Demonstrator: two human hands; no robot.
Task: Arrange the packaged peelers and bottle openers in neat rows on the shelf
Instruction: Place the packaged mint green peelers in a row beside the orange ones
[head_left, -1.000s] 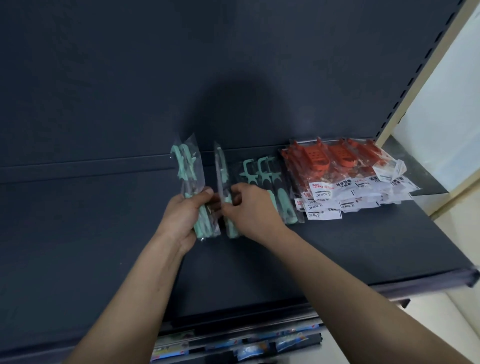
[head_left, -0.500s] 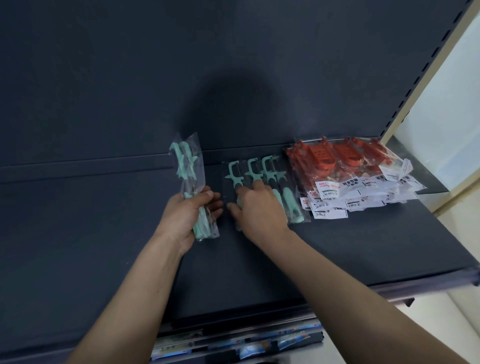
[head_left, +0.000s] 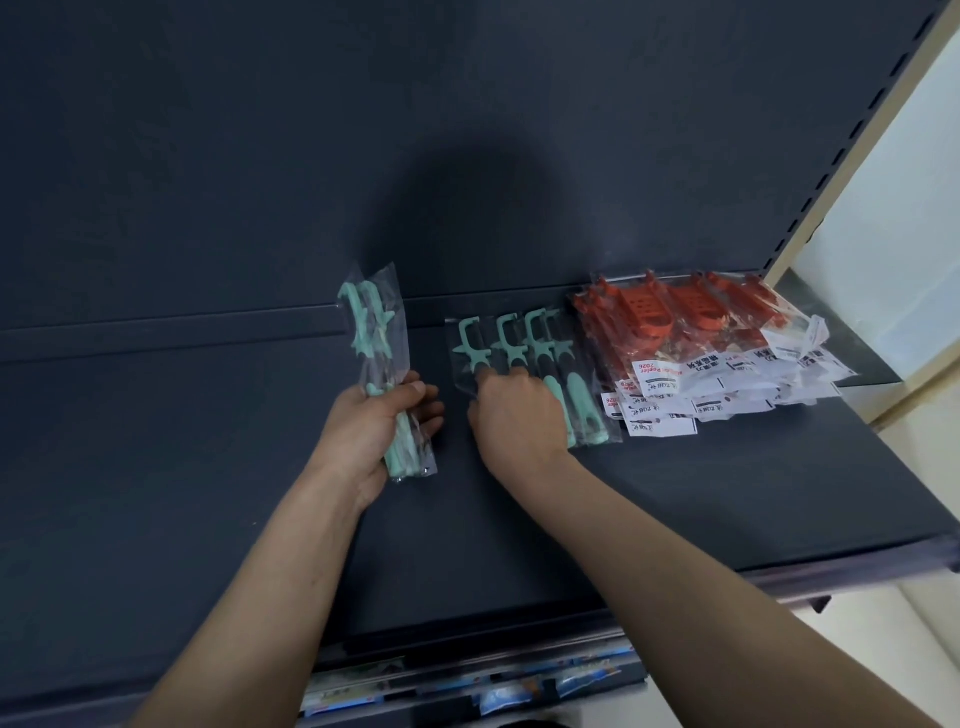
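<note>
My left hand (head_left: 371, 428) grips a bundle of mint-green tools in clear bags (head_left: 382, 343), held upright above the dark shelf (head_left: 675, 493). To its right a row of the same green packaged tools (head_left: 540, 358) lies flat on the shelf. My right hand (head_left: 517, 418) rests on the leftmost pack of that row, fingers curled over its lower end. Further right lies an overlapping pile of orange packaged peelers (head_left: 691, 322) with white labels.
The dark back panel (head_left: 467, 156) rises behind the shelf. A cream upright post (head_left: 852, 156) bounds the shelf at the right. Below the shelf's front edge (head_left: 779, 577) a lower shelf holds colourful packets (head_left: 467, 680).
My right hand took one green pack from beside the left hand's bundle, laid it flat at the left end of the row, and now rests on it. The left hand stayed put.
</note>
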